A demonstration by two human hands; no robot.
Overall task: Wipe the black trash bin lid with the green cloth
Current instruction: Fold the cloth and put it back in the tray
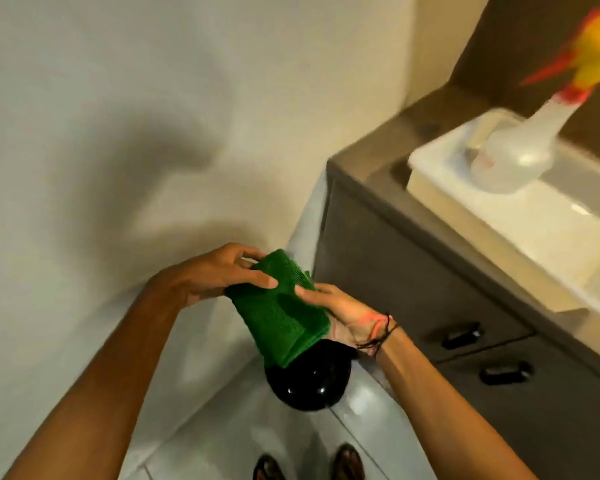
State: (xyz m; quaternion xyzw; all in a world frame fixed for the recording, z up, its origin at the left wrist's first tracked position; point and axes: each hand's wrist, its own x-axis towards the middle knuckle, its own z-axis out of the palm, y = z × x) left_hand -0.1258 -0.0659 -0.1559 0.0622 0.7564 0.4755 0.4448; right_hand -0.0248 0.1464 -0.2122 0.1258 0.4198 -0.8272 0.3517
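A folded green cloth (281,311) hangs in the air between both hands. My left hand (219,271) grips its upper left edge, thumb on top. My right hand (336,311) lies under its right side, palm up, thumb pressing on the cloth. Directly below stands the black trash bin, and its glossy domed lid (309,386) shows under the cloth's lower corner. The cloth hides the lid's far part and is well above it.
A grey vanity cabinet (447,289) with two dark drawer handles stands to the right. On it sit a white basin (534,230) and a clear spray bottle (513,157) with a yellow and red head. A plain wall is on the left; my feet (309,464) are on pale floor tiles.
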